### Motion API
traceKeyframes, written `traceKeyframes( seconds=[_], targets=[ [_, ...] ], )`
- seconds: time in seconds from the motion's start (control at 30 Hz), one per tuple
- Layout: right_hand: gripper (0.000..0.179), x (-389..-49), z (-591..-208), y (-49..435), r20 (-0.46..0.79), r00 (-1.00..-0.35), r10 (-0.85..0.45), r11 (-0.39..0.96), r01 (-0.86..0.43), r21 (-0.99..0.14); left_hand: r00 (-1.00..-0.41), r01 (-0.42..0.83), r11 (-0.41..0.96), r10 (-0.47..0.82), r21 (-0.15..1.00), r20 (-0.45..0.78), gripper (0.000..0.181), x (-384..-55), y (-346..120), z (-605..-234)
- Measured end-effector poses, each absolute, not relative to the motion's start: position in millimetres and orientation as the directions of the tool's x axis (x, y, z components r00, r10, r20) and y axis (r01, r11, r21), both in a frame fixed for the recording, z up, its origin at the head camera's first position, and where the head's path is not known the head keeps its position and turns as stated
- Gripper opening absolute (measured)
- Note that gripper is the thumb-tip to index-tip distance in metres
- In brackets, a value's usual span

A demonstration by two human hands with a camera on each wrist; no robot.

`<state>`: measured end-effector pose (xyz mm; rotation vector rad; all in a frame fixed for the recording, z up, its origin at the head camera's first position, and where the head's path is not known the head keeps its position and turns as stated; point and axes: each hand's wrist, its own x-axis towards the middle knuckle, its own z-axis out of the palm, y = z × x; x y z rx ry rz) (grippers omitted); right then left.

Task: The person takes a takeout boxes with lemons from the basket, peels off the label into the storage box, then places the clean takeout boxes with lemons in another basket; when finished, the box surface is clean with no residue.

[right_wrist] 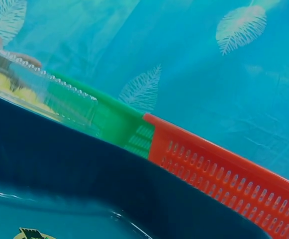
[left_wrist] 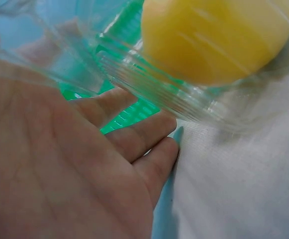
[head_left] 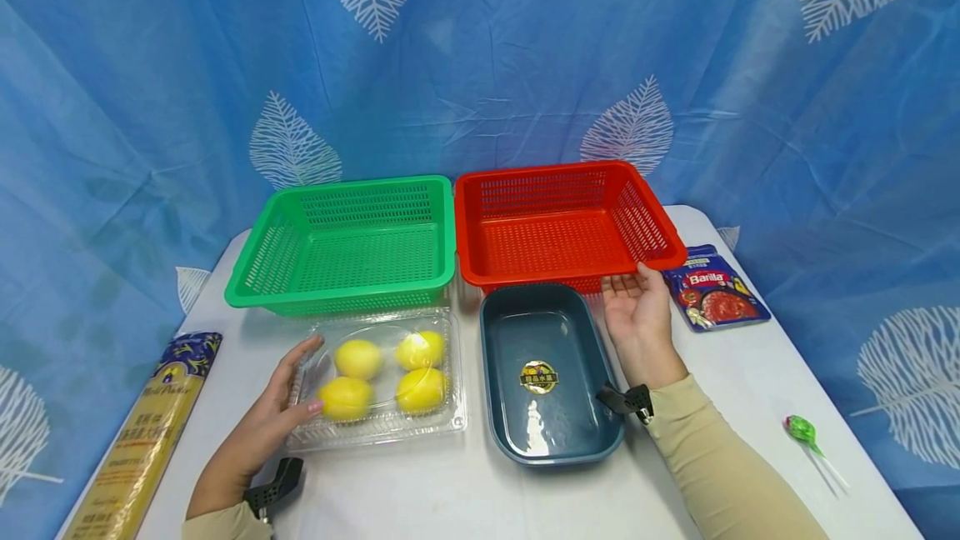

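A clear plastic clamshell box [head_left: 382, 433] with several lemons [head_left: 358, 358] in it lies left of the middle of the table. My left hand [head_left: 270, 411] grips its left end, thumb at the near side and fingers at the far side. Close up in the left wrist view, the fingers [left_wrist: 143, 133] lie along the ridged plastic, below one lemon [left_wrist: 216, 40]. My right hand [head_left: 639, 327] is palm up with relaxed fingers, its fingertips right at the front rim of the red basket [head_left: 543, 282]. It holds nothing and is beside the dark blue tub [head_left: 547, 423].
A green basket [head_left: 341, 302] stands behind the box, next to the red one. A long golden pasta packet [head_left: 142, 448] lies at the left edge. At the right are a blue Barilla pouch [head_left: 716, 290] and a green lollipop [head_left: 802, 430]. A blue curtain [head_left: 487, 40] hangs behind.
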<state>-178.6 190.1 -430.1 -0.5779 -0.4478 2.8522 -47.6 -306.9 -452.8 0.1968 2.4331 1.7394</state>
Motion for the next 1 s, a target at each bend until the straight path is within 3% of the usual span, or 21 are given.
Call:
traceKeyframes(
  seconds=[0.73,1.0],
  targets=[
    [0.037,-182,-434,191,-0.287,-0.907,0.308,-0.921,-0.209,-0.329,-0.987,0.057,0.320,0.159,0.946,0.006,0.085,-47,-303,-452],
    [0.019,-182,-432,190,-0.305,-0.904,0.300,-0.933,-0.212,-0.291,-0.992,0.106,0.240,0.088,0.965,0.087,0.072,-45,-294,-455]
  ],
)
